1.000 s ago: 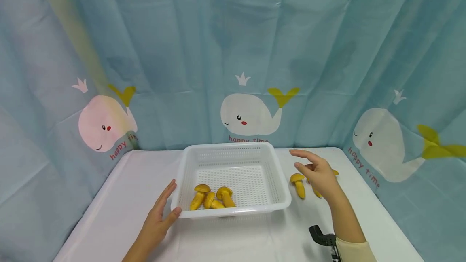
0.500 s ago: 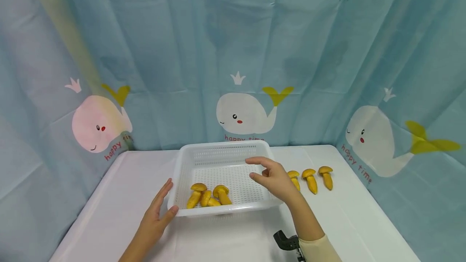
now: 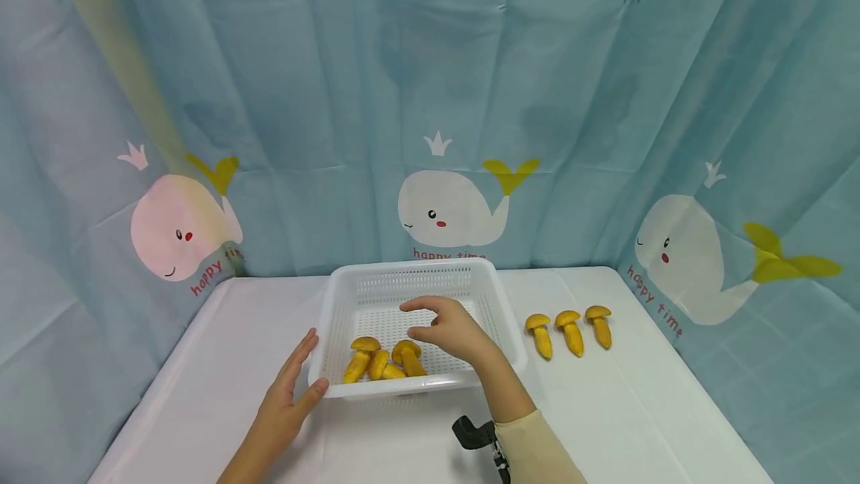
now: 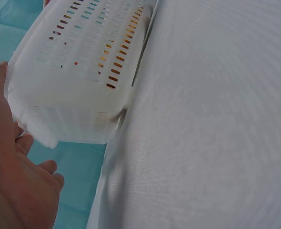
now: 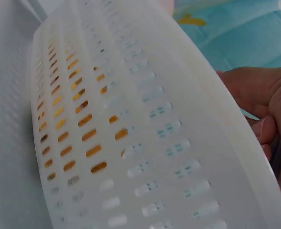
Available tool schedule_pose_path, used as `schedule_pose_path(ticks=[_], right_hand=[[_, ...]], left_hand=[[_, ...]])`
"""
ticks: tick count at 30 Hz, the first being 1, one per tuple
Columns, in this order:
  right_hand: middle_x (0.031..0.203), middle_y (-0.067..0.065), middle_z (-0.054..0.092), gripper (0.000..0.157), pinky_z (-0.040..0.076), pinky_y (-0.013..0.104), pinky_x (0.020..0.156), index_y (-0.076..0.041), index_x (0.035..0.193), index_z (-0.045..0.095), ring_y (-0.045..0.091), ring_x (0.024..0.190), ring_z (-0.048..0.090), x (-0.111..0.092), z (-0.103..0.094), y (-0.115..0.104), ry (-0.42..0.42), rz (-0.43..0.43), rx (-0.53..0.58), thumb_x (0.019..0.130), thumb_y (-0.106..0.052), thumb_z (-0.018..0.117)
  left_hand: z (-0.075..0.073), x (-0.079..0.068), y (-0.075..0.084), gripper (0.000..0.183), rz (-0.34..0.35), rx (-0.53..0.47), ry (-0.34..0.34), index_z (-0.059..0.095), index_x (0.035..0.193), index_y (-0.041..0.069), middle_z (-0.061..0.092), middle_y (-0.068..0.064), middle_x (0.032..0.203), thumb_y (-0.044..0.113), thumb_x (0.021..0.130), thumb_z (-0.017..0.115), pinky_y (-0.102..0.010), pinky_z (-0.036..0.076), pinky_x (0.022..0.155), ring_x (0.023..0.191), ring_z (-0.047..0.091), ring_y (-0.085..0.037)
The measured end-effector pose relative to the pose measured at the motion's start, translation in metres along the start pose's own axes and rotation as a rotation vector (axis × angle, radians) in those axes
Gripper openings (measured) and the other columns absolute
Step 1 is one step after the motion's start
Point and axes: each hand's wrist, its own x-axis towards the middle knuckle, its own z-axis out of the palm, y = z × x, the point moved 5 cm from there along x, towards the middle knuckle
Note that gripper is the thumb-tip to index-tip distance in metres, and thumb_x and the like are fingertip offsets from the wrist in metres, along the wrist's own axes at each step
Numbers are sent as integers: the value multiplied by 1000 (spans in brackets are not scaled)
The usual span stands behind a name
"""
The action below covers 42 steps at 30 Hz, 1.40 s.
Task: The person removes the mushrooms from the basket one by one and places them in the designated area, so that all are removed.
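A white plastic basket with slotted walls stands in the middle of the head view. Three yellow-brown mushrooms lie together at its front left. My left hand rests along the basket's left side, fingers straight and thumb at the front corner. Over the basket is my right hand, thumb and index finger apart, nothing between them. In the right wrist view that hand shows partly behind the basket's rim. Three more mushrooms lie in a row on the table, right of the basket.
The white-covered table ends at the back against a blue curtain printed with whales, which also hangs at both sides. A black wrist mount sits below my right wrist.
My right hand has moved left from above the mushrooms on the table to over the basket. The left hand has stayed at the basket's left side. The view has shifted slightly.
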Motion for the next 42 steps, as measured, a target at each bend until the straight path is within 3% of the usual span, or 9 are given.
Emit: schedule_pose_path(ticks=[5,8,12,15,19,25,31,38,42], right_hand=[[131,-9,67,33,55,45,101,-31,123,72,24,127,60,16,13,4,-51,37,-24,91,-24,79],[129,-6,69,31,51,49,107,-28,120,74,29,131,58,21,19,9,-75,59,-33,90,-22,79],[126,-5,70,32,50,49,108,-24,121,74,28,129,58,25,23,11,-97,101,-53,90,-19,78],[126,-4,70,35,51,47,107,-19,125,73,24,127,60,30,26,12,-126,124,-64,91,-19,77],[125,-1,71,36,51,46,107,-15,127,72,21,122,62,35,30,17,-160,145,-71,91,-20,76],[124,2,72,35,48,47,110,-12,126,72,25,123,62,34,35,20,-193,192,-103,91,-16,76],[119,-3,73,35,47,47,111,-15,122,75,20,118,64,29,38,23,-220,248,-144,87,-12,78],[100,-5,74,24,54,41,101,-13,106,79,13,94,65,27,40,27,-177,283,-125,84,-5,80],[90,-6,72,15,56,39,96,-14,93,79,14,86,63,24,39,29,-161,324,-134,83,-3,80]], left_hand=[[0,1,-1,74,2,-18,-3,31,161,32,19,9,171,22,99,69,-79,25,111,157,17,-35],[0,1,1,74,5,-14,-9,30,161,32,19,11,170,22,99,69,-80,25,110,157,17,-36],[-3,3,3,75,14,-1,-11,30,162,31,19,8,171,22,99,69,-79,26,109,158,16,-28],[-7,6,5,76,39,-14,-4,30,162,30,20,8,171,19,98,69,-77,25,112,158,14,-13],[-10,8,9,76,75,-36,8,32,161,28,22,2,171,15,97,70,-77,23,112,156,14,-6],[-9,7,6,77,73,-48,7,32,161,27,22,0,171,14,96,71,-78,22,112,154,13,0],[-6,5,1,75,32,-41,-3,31,162,28,20,5,171,18,98,70,-80,23,111,155,12,-3],[-3,3,-2,75,0,-24,-7,30,162,29,20,1,172,20,98,69,-82,24,108,158,14,-27],[-1,2,-1,75,18,-31,-3,32,162,28,21,0,171,18,98,69,-81,24,108,158,14,-14]])
